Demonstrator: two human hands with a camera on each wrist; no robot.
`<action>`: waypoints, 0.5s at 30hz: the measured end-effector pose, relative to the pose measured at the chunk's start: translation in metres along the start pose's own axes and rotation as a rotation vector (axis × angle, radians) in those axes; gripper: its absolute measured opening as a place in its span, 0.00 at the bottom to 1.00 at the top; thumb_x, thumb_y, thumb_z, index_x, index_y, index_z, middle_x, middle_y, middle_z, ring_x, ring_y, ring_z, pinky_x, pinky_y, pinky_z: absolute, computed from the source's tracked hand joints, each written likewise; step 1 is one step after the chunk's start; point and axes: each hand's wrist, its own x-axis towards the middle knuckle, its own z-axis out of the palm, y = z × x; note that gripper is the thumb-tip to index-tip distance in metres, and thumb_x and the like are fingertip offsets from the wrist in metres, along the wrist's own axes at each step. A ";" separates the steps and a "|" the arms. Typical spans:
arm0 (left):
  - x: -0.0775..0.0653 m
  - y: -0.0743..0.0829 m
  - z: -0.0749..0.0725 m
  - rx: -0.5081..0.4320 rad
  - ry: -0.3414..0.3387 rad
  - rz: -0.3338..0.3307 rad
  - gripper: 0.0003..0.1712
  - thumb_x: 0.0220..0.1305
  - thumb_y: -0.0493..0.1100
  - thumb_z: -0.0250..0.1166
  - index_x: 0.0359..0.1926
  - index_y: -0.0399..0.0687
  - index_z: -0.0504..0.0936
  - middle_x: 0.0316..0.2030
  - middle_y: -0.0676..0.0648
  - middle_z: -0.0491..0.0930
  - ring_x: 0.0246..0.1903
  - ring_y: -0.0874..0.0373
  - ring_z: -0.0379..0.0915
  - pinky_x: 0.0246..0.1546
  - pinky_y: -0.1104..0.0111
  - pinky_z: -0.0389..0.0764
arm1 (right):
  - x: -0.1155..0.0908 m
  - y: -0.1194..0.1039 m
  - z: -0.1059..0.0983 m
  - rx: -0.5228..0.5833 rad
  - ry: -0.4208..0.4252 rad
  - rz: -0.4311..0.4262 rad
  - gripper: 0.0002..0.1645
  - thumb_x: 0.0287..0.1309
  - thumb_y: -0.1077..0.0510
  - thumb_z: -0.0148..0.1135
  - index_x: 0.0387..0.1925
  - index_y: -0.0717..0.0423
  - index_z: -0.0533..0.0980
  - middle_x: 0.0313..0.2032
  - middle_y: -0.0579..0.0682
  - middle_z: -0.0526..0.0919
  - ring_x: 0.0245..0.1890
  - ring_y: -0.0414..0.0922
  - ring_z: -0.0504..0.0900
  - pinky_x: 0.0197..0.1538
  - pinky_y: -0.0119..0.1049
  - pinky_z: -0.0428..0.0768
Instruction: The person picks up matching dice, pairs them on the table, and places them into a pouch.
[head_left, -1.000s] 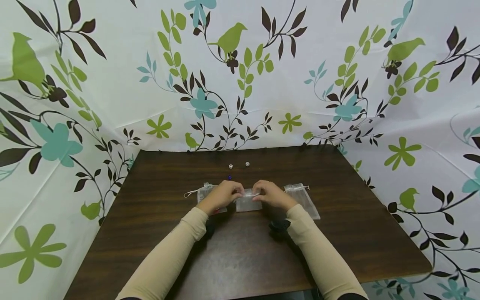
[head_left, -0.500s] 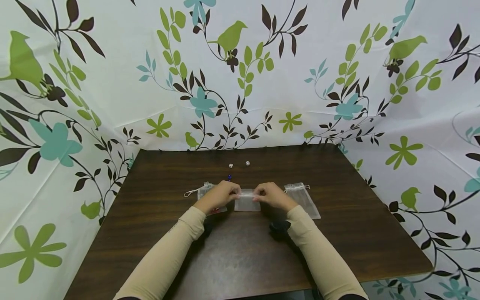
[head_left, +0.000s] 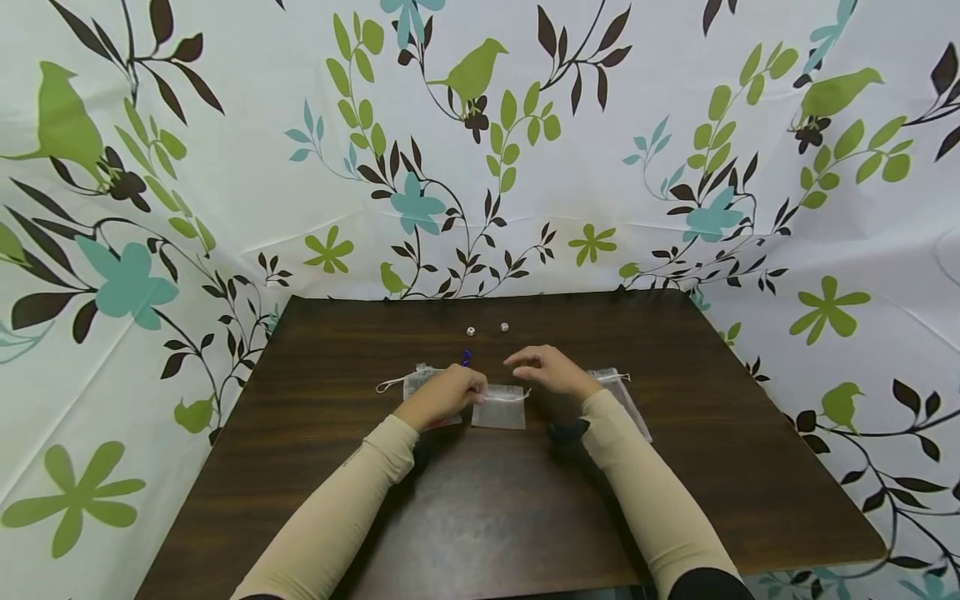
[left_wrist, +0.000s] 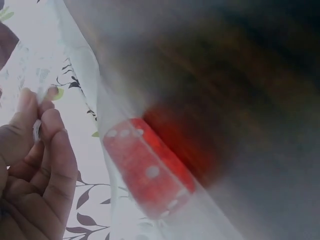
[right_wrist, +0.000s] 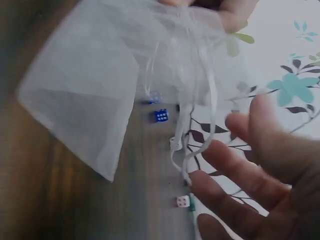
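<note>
My left hand (head_left: 450,392) pinches the top edge of a small sheer white drawstring bag (head_left: 498,412) at the middle of the table. In the left wrist view, thumb and fingers close on its white cord (left_wrist: 36,130). Apart from the bag, my right hand (head_left: 551,369) hovers to its right with loosely bent fingers. The right wrist view shows the bag's cord loops (right_wrist: 212,100) hanging near those fingers. Under my left forearm lies another sheer bag (head_left: 415,385); red dice (left_wrist: 150,170) show through sheer fabric in the left wrist view.
A third sheer bag (head_left: 633,408) lies at the right, partly behind my right wrist. Blue dice (head_left: 467,357) sit just beyond the middle bag. Farther back are a white die (head_left: 471,332) and another white die (head_left: 505,327). Patterned cloth (head_left: 450,208) hangs behind the brown table (head_left: 337,333).
Both hands were pinching the middle bag's top edge. My right hand has let go and lifted away to the right; a cord end now shows at the bag's right.
</note>
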 end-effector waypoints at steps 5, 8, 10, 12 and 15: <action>0.000 -0.003 0.000 0.021 -0.028 0.000 0.03 0.63 0.37 0.71 0.32 0.45 0.85 0.30 0.53 0.85 0.31 0.64 0.80 0.34 0.72 0.80 | 0.037 0.006 -0.004 -0.017 -0.039 0.086 0.18 0.70 0.60 0.63 0.57 0.62 0.80 0.55 0.56 0.84 0.55 0.52 0.82 0.58 0.48 0.78; 0.000 -0.004 -0.001 0.026 -0.033 0.001 0.03 0.63 0.37 0.71 0.33 0.44 0.85 0.31 0.53 0.85 0.31 0.64 0.80 0.35 0.73 0.80 | 0.059 0.011 -0.001 -0.044 -0.059 0.080 0.17 0.68 0.62 0.65 0.56 0.61 0.81 0.53 0.55 0.85 0.52 0.51 0.82 0.57 0.45 0.79; 0.000 -0.003 -0.002 0.025 -0.031 0.009 0.03 0.62 0.38 0.71 0.33 0.43 0.86 0.31 0.52 0.86 0.31 0.64 0.81 0.35 0.73 0.80 | 0.071 0.013 0.003 -0.072 -0.065 0.050 0.16 0.66 0.62 0.66 0.54 0.60 0.82 0.52 0.54 0.85 0.51 0.50 0.82 0.55 0.44 0.79; 0.000 -0.001 -0.003 0.027 -0.034 0.021 0.03 0.62 0.38 0.71 0.33 0.43 0.86 0.31 0.52 0.86 0.31 0.64 0.81 0.35 0.74 0.80 | 0.082 0.013 0.010 -0.115 -0.077 0.011 0.15 0.65 0.62 0.68 0.52 0.59 0.83 0.50 0.53 0.84 0.49 0.49 0.81 0.53 0.42 0.80; -0.001 0.001 -0.004 0.033 -0.040 0.043 0.03 0.62 0.38 0.71 0.32 0.44 0.86 0.31 0.52 0.86 0.32 0.63 0.81 0.36 0.73 0.79 | 0.095 0.011 0.022 -0.209 -0.107 -0.046 0.15 0.62 0.59 0.71 0.51 0.57 0.84 0.47 0.52 0.81 0.47 0.48 0.79 0.51 0.40 0.79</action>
